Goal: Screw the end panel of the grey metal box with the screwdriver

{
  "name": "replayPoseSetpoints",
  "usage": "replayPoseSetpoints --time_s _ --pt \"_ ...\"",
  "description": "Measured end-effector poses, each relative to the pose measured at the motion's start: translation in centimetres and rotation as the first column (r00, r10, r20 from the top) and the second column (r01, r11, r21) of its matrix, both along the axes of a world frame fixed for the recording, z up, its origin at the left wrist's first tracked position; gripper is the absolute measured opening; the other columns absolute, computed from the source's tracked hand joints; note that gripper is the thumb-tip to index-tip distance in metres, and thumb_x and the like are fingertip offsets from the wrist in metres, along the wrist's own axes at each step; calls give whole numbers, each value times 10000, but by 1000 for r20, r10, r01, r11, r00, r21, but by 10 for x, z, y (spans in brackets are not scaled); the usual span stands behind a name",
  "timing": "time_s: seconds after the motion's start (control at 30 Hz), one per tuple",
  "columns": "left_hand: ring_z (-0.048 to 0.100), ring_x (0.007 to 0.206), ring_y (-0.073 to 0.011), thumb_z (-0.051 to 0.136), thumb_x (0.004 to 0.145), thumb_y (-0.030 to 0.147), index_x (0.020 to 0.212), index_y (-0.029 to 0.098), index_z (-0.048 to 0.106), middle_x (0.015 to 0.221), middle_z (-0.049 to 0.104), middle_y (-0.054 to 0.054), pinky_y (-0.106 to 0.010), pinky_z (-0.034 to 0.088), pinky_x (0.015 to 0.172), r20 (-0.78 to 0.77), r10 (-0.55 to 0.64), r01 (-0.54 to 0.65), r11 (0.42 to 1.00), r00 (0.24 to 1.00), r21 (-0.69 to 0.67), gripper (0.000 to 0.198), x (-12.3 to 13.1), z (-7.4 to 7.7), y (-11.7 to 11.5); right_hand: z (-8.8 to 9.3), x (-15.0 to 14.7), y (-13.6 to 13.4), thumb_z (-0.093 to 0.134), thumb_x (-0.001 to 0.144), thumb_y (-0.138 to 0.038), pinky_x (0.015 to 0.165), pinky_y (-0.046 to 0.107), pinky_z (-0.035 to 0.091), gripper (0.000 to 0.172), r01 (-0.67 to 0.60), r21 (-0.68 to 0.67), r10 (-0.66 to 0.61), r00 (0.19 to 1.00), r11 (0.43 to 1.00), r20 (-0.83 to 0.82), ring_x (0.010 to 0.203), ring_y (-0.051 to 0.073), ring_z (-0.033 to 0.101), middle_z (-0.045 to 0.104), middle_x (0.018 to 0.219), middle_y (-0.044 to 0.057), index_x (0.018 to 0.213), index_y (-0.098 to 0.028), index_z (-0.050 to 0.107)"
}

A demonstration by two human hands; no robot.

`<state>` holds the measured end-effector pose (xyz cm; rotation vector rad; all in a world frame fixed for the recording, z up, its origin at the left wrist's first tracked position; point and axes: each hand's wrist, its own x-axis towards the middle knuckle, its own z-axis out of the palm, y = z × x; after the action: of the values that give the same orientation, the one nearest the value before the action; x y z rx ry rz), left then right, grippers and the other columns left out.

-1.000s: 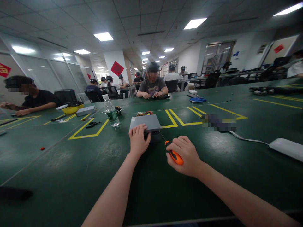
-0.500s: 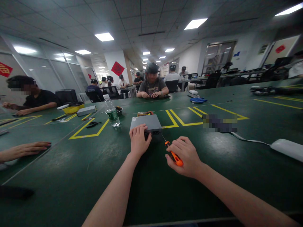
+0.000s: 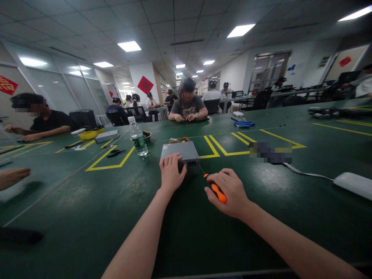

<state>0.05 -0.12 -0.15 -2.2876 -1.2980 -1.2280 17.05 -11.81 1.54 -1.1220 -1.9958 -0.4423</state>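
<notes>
A grey metal power supply unit [image 3: 186,150] lies on the green table in front of me, a bundle of coloured wires [image 3: 178,140] at its far side. My left hand [image 3: 172,174] is closed over its near left part, fingers on top and thumb against the front face. In my right hand [image 3: 229,192] is a screwdriver [image 3: 219,193] with an orange and black handle, the fingers wrapped round it. Its thin shaft points up and left to the unit's near right corner; whether the tip touches a screw is too small to tell.
A water bottle [image 3: 138,137] stands left of the unit, near black pliers [image 3: 115,153]. Right lie a blurred dark object [image 3: 270,152] and a white power strip [image 3: 353,185]. A co-worker's hand [image 3: 13,177] is at the left edge. Another person [image 3: 187,104] sits opposite.
The screwdriver handle has turned in my right hand, showing more orange, and the hand has shifted slightly right. My left hand stays on the unit. The co-worker's hand at left has drawn back leftward.
</notes>
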Motion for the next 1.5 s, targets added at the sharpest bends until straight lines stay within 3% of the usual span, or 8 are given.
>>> replayPoseSetpoints --time_s 0.2,0.33,0.43,0.8,1.13,1.33,1.43,1.5 --pt "471 1084 -230 534 786 269 1024 219 512 1148 581 -45 -399 273 962 1 0 0 1000 1000 0 244 0 0 0 -1 -1 0 477 756 -214 744 349 365 79 -19 29 17 997 999 74 569 133 498 563 646 5 797 -164 523" --pt "472 1085 -235 531 787 274 1029 220 508 1151 579 -48 -405 276 960 -4 7 -7 1000 1000 -6 249 0 1 0 -2 2 1 491 749 -212 755 355 367 67 -104 106 95 992 989 80 565 125 500 568 639 -5 791 -170 521" --pt "473 1086 -241 531 783 272 1030 222 510 1149 580 -54 -411 280 959 -11 10 -11 1000 1000 -13 253 0 1 0 -4 0 4 489 759 -209 770 357 368 89 -145 87 135 985 986 112 593 128 518 583 666 1 825 -165 529" --pt "469 1091 -231 550 773 267 1023 223 505 1155 577 -46 -400 266 975 1 -1 1 1000 1000 -3 258 0 0 0 -8 -9 10 480 788 -212 770 342 361 105 -125 64 114 983 990 145 622 133 524 596 697 14 856 -156 538" --pt "474 1090 -235 532 781 260 1029 222 509 1157 578 -51 -408 273 970 5 0 0 1000 1000 -3 252 1 1 -1 -9 -16 5 497 760 -175 774 340 339 118 -53 -67 68 967 996 245 714 163 472 542 754 35 843 -173 581" --pt "478 1087 -225 507 805 267 1023 228 520 1139 588 -46 -408 275 968 15 5 -5 1000 1000 -6 222 1 1 -1 -3 -17 2 477 819 -342 738 346 343 249 -57 -64 66 987 996 144 683 166 482 558 751 46 943 -150 575" --pt "472 1091 -219 520 799 268 1028 227 514 1142 586 -38 -397 274 970 12 12 -12 1000 1000 -8 232 1 1 -1 -4 -18 2 444 840 -272 744 334 347 209 -52 -43 55 996 998 75 604 134 482 574 705 25 958 -132 545" --pt "469 1093 -217 526 797 268 1028 227 509 1148 584 -33 -392 272 972 7 17 -17 1000 1000 -8 235 1 1 -1 -5 -19 2 452 814 -232 748 335 347 156 -47 -44 52 992 998 116 612 138 473 560 699 25 894 -145 553"
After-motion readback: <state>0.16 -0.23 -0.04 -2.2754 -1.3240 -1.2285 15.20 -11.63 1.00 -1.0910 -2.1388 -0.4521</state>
